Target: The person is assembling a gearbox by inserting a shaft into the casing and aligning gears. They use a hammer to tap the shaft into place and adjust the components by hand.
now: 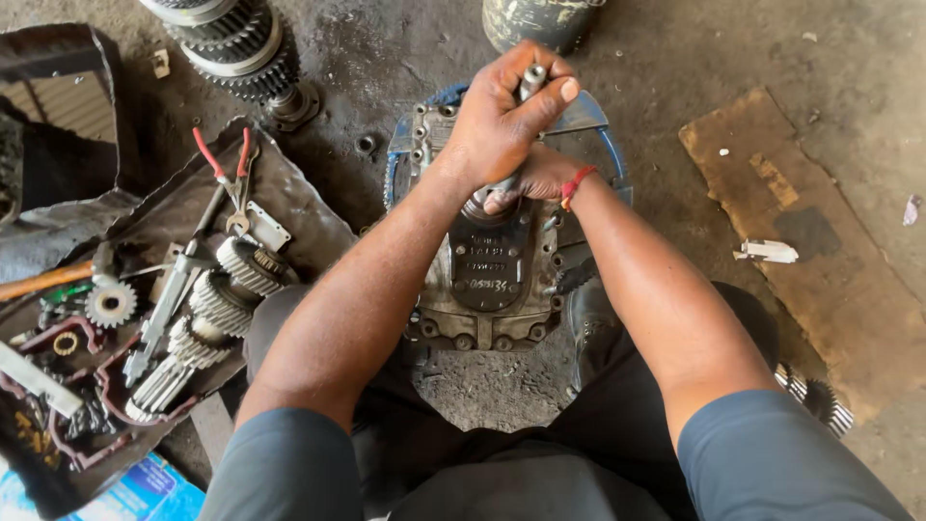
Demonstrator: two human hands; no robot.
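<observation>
A grey cast gearbox housing (487,289) stands upright on the dirty concrete floor between my legs. A metal shaft (532,79) rises from its top. My left hand (506,116) is clenched around the upper end of that shaft, thumb over the tip. My right hand (535,178), with a red thread on the wrist, sits lower, wrapped around the shaft's base just above the housing; most of its fingers are hidden under my left hand.
A dark cloth (299,217) at the left carries several gears (246,265), a splined gear shaft (178,362), red-handled pliers (227,169) and a wooden handle (43,280). A large gear cluster (241,43) lies at the top left. A brown cardboard piece (820,251) lies right.
</observation>
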